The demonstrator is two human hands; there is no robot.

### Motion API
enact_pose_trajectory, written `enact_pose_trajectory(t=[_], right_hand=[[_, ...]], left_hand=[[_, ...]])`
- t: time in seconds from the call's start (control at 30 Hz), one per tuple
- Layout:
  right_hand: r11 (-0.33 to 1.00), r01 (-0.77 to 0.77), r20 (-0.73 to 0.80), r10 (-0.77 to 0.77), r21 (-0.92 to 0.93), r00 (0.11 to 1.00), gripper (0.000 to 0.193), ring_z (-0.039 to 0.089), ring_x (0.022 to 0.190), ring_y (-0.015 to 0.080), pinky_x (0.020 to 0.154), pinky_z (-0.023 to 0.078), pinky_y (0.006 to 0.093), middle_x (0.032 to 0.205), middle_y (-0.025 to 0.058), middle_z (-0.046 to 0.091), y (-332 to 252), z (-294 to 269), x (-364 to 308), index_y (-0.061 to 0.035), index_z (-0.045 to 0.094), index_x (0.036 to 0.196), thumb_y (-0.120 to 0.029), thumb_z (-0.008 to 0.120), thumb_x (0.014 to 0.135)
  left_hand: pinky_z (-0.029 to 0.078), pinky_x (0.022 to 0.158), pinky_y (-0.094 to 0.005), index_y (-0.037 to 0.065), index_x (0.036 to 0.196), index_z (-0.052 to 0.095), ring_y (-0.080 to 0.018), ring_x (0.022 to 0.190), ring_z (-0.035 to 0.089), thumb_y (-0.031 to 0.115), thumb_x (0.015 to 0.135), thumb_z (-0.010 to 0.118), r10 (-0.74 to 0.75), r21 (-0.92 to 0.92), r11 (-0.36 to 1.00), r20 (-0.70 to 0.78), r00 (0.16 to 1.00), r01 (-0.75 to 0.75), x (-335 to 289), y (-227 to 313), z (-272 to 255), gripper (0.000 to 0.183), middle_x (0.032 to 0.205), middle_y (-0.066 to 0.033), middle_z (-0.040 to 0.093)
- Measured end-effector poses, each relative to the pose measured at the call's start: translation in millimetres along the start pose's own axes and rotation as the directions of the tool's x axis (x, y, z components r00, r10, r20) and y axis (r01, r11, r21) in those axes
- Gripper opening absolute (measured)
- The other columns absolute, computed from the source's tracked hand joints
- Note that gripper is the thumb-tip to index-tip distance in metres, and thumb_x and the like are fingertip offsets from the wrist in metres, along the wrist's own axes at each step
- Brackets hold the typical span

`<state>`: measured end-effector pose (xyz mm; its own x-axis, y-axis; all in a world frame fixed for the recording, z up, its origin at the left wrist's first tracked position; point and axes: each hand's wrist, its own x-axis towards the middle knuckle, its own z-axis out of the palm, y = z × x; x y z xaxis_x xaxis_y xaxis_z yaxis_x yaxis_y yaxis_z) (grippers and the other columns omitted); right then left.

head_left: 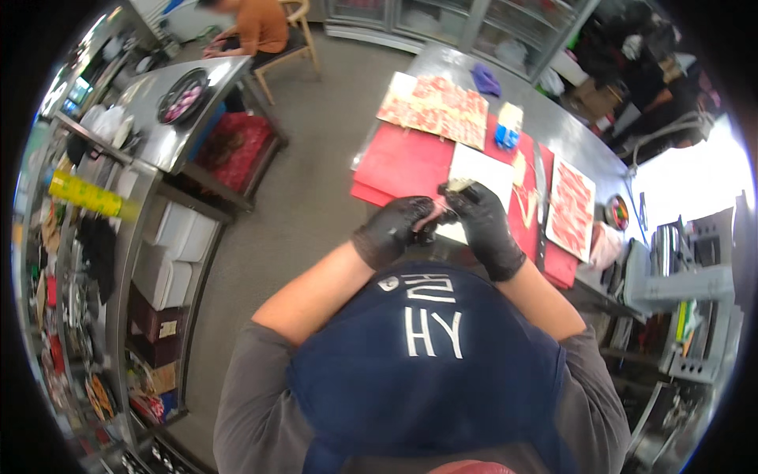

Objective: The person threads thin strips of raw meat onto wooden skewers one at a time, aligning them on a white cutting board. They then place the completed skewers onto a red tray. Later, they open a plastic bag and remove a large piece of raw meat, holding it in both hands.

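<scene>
My left hand, in a black glove, has its fingers closed round a thin pink strip of raw meat in front of my apron. My right hand, gloved the same way, is closed at the strip's other end. A small pale piece shows by its fingertips; I cannot make out what it is. Just beyond my hands a white board lies on a thick red cutting board. Sliced pinkish meat covers one white tray at the far side and a second tray at the right.
A long knife lies right of the white board, beside pale strips. A blue-and-white packet and purple cloth sit farther back on the steel table. Left, another steel table holds a dark bowl; a person sits beyond.
</scene>
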<state>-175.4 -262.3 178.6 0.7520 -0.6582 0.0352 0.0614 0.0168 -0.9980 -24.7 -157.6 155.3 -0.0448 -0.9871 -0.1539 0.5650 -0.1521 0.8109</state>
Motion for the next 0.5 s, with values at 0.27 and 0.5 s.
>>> enact_pose_trajectory(t=[0.27,0.5], right_hand=[[0.992,-0.127,0.012,0.127,0.023,0.992,0.014,0.06,0.074,0.0114,0.065,0.049,0.0252,0.085,0.0045,0.064,-12.9,-7.6,-6.1,-0.0005,0.063,0.098,-0.013,0.06,0.093],[0.968,-0.166,-0.169,0.199,0.189,0.965,0.015,0.058,0.067,0.0117,0.06,0.049,0.0259,0.076,0.0043,0.061,-8.0,-6.6,-11.4,-0.0009,0.061,0.086,-0.015,0.065,0.09]], left_hand=[[0.047,0.074,-0.0258,-0.002,0.112,0.061,-0.0102,0.083,0.058,0.019,0.097,0.053,0.143,0.239,0.958,0.076,0.987,-0.157,-0.7,-9.0,2.8,0.027,0.096,-0.0037,0.064],[0.05,0.069,-0.0342,0.0,0.116,0.059,-0.0268,0.078,0.065,0.015,0.084,0.068,0.613,0.951,0.055,0.208,0.762,-0.303,-0.8,0.9,28.2,0.037,0.089,-0.0174,0.065]])
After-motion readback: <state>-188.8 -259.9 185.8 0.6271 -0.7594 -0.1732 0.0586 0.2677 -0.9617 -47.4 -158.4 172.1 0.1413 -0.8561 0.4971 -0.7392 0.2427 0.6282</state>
